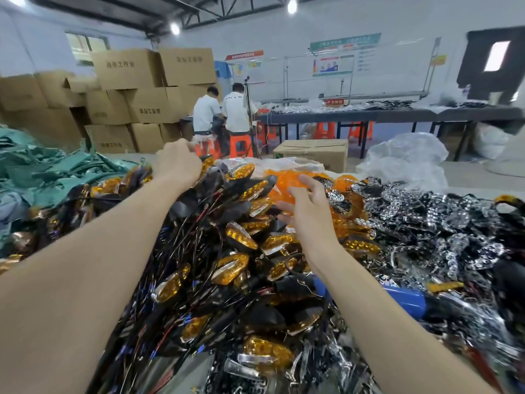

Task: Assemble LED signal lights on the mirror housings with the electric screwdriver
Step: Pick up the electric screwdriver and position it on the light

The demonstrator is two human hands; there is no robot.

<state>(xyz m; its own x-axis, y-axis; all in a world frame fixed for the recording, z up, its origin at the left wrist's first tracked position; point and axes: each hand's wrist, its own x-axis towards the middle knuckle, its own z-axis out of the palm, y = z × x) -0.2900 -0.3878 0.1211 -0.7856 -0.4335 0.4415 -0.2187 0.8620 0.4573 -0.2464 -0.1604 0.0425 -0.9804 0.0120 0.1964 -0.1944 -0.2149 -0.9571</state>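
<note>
Both arms reach out over a big heap of yellow lights point(241, 237) with black backs and long thin wires point(181, 251). The heap sits right in front of the person and fills most of the view. The left hand point(177, 163) is at the far edge of the heap. Its fingers point(189, 147) curl down over the top of a light, but their tips are hidden, so I cannot tell if they hold anything. The right hand point(308, 207) hangs just above the heap, near a pile of plain orange covers point(284, 177). Its fingers are spread wide and hold nothing. Shiny silver pieces point(420, 223) lie in a heap to the right. A blue tool point(403, 301) lies half buried close to the right arm. It may be the screwdriver, but I cannot be sure. I think this is the picking step, where parts are chosen before any screwing. Next, a hand needs to close on one light and lift it free. The wires are all tangled, so a slow pull would be best, or more lights may come up with it.
</note>
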